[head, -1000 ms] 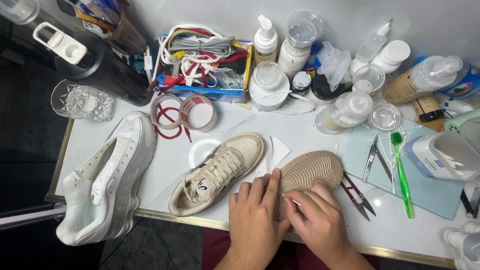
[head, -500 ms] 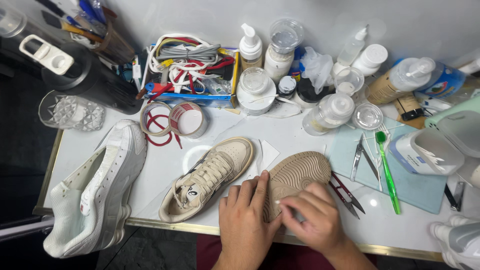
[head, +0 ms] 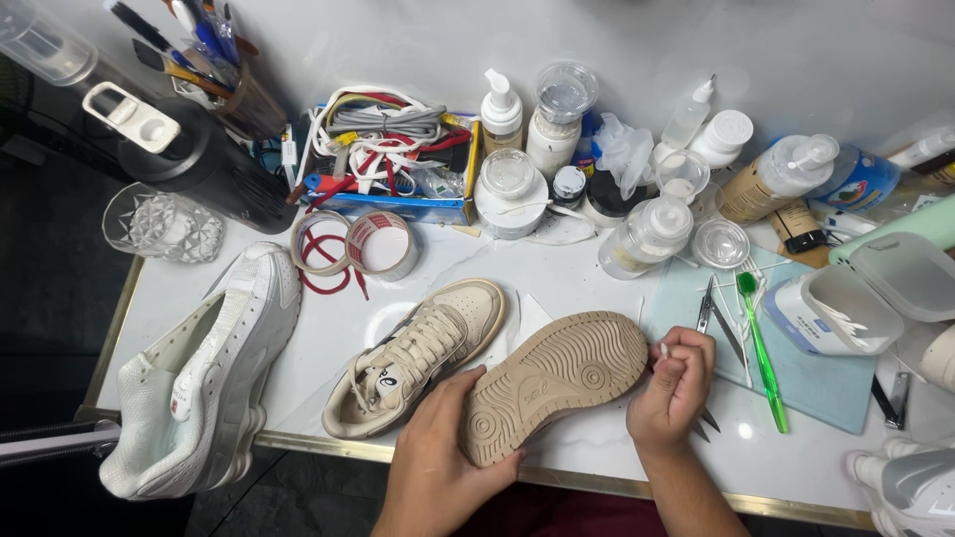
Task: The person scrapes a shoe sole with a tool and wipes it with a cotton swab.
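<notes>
Bottles and lidded jars, white and clear plastic, crowd the back of the white surface [head: 557, 268] beside a blue box of tangled laces [head: 388, 159]. Left hand [head: 438, 447] grips the upturned beige sneaker [head: 557, 383], its ridged rubber sole facing up, long axis running lower-left to upper-right, toe to the right. Right hand [head: 671, 383] has its fingers pinched on something small and pale at the toe.

A glossy white marble-look worktop [head: 597, 268] with a thin brass-coloured edge strip [head: 328, 445] is reflecting overhead light. A plain white wall [head: 418, 40] is backing it. Dark flooring [head: 40, 298] is showing at left.
</notes>
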